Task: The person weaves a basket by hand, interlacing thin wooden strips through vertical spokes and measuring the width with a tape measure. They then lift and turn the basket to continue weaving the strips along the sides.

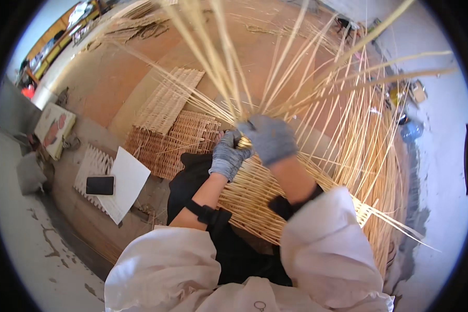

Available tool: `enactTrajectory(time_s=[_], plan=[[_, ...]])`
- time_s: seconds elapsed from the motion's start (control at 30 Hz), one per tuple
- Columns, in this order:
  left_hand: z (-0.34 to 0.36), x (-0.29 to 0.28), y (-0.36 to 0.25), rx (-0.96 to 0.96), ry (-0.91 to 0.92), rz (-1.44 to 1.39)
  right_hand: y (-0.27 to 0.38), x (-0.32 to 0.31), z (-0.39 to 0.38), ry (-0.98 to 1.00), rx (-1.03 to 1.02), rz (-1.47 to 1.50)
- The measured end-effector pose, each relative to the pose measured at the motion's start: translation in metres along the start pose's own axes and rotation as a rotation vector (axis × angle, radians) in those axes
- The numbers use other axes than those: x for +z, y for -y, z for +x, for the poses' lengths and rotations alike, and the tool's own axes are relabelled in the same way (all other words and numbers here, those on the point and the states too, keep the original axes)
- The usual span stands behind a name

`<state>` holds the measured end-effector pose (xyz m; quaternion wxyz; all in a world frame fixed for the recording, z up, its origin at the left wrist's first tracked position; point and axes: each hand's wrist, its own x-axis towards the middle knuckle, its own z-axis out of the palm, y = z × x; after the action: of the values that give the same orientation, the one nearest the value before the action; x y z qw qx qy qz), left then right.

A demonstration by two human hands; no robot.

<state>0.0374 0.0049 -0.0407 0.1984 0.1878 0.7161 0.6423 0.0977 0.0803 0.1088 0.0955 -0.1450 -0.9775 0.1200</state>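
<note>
Both of my hands wear grey knit gloves. My left hand is closed on the upper edge of a half-woven wicker panel, which lies over dark cloth on my lap. My right hand is closed on the pale rods just to the right of it, where they bend at the weaving edge; its fingertips are partly hidden. Long loose rod ends fan upward and to the right from that edge, some of them blurred.
Two finished wicker mats lie ahead on the left. A phone rests by a white sheet beside a padded stool. A large bundle of long rods lies along my right, near the wall and a blue jug.
</note>
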Motion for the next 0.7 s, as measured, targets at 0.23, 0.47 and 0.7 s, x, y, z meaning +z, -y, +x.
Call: enactTrajectory(time_s=[0.23, 0.47, 0.7], plan=[[-0.003, 0.005, -0.037, -0.060, -0.037, 0.177, 0.013, 0.010, 0.045, 0.087, -0.138, 0.134], [-0.010, 0.009, -0.037, 0.040, -0.042, 0.317, -0.081, 0.065, -0.060, -0.526, 0.034, 1.452], [0.038, 0.000, -0.014, -0.211, 0.295, 0.452, -0.137, 0.051, -0.074, -0.381, 0.983, 1.757]])
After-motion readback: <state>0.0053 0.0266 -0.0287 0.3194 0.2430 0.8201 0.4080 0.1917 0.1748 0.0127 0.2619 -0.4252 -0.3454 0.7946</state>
